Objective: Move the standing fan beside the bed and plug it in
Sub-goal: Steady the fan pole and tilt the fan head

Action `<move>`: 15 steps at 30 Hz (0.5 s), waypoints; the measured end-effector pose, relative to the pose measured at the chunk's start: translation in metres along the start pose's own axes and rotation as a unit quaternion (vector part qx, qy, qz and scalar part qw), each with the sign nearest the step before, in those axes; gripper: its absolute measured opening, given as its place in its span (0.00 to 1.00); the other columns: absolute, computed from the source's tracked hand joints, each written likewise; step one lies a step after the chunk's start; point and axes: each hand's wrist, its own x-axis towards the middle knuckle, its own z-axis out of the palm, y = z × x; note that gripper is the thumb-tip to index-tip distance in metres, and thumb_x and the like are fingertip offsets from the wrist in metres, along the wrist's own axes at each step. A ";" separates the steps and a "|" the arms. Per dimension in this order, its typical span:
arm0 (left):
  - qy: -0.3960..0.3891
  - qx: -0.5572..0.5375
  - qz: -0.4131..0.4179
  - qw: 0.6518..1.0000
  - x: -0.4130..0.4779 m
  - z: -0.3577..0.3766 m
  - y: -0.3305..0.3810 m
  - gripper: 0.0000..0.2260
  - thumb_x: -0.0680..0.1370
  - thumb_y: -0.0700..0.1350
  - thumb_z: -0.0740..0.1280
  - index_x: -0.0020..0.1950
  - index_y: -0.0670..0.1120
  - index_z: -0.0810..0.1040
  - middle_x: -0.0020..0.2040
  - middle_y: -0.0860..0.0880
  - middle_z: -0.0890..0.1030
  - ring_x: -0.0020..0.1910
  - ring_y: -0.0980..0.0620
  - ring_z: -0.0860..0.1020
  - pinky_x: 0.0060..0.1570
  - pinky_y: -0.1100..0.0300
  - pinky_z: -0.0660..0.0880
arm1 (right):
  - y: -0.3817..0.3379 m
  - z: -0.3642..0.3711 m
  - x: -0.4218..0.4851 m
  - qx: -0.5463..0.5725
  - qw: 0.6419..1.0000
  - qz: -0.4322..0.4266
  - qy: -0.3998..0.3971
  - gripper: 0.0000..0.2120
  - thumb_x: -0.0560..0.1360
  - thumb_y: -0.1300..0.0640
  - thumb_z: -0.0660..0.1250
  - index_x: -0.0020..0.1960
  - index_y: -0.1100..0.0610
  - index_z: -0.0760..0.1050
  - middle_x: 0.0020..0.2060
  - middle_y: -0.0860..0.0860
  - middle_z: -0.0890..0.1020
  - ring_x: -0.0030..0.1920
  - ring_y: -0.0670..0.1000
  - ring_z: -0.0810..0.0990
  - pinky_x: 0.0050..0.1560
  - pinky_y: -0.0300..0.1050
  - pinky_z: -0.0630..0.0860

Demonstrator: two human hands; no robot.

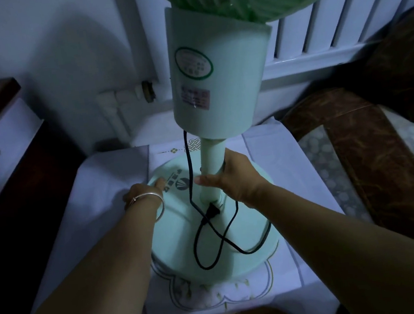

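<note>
**Two hands on the fan, plug not yet in a socket**

From the head camera, the one view there was, the pale mint-green standing fan [218,75] stood on a low surface draped in a white cloth with printed borders [103,187]. Its round flat base [174,236] rested on that cloth, right beside the dark brown wooden bed frame [376,159] on the right.

The right hand [232,177] was wrapped around the slim upright pole [211,156] just above the base, fingers closed on it. The left hand [144,192], a silver bangle [154,204] at its wrist, lay at the far left rim of the base; whether its fingers gripped the edge or merely rested there I could not tell.

The black power cord [189,170] hung down from the fan's body and looped loosely across the base, with its black plug [212,210] lying free near the foot of the pole.

To my eye the moving looked largely done. The plugging-in remained, and no socket showed.
</note>
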 end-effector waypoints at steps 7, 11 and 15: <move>0.005 0.099 0.069 0.993 0.001 -0.018 -0.004 0.23 0.77 0.47 0.62 0.68 0.34 0.70 0.70 0.35 0.71 0.69 0.36 0.69 0.66 0.49 0.67 | -0.001 0.010 0.001 -0.025 0.999 0.007 0.024 0.18 0.68 0.61 0.76 0.54 0.60 0.73 0.51 0.57 0.80 0.53 0.56 0.79 0.54 0.50 0.78; 0.025 0.126 0.143 0.981 0.001 -0.036 -0.011 0.21 0.76 0.46 0.63 0.67 0.40 0.73 0.70 0.39 0.72 0.69 0.37 0.69 0.68 0.47 0.67 | -0.003 0.013 0.000 -0.037 0.999 0.009 0.031 0.20 0.68 0.61 0.76 0.56 0.61 0.74 0.49 0.56 0.80 0.52 0.56 0.78 0.55 0.51 0.78; 0.031 0.118 0.181 0.976 -0.009 -0.050 -0.009 0.19 0.76 0.43 0.63 0.67 0.41 0.74 0.71 0.41 0.72 0.70 0.39 0.69 0.69 0.50 0.67 | -0.006 0.014 -0.002 -0.047 0.998 0.024 0.036 0.21 0.68 0.60 0.75 0.57 0.62 0.73 0.49 0.55 0.79 0.54 0.58 0.78 0.57 0.54 0.78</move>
